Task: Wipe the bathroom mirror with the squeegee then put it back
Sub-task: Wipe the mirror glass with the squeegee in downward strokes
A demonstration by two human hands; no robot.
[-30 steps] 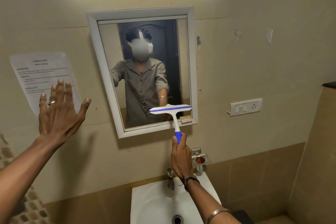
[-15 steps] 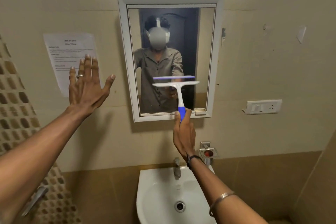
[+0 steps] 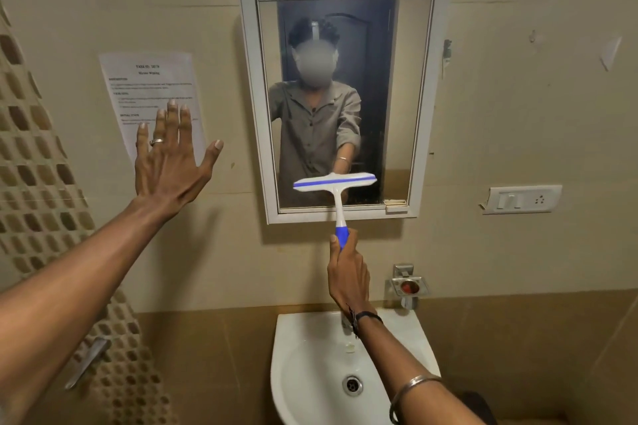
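The white-framed bathroom mirror [image 3: 426, 97] hangs on the beige wall above the sink. My right hand [image 3: 347, 274] grips the blue end of the handle of a white and blue squeegee [image 3: 334, 183]. Its blade lies almost level across the lower part of the glass, tilted slightly up to the right. My left hand [image 3: 169, 159] is raised left of the mirror with fingers spread, in front of a taped paper sheet, holding nothing.
A white sink [image 3: 310, 366] sits below, its tap hidden behind my right wrist. A metal soap holder [image 3: 409, 286] is on the wall right of it, a switch plate [image 3: 523, 198] further right. A printed sheet [image 3: 138, 86] and mosaic tiles [image 3: 34, 155] are at the left.
The squeegee blade rose on the glass and has now come back down to the lower part. The view shifted, so the mirror sits more central. My left hand stays raised and spread.
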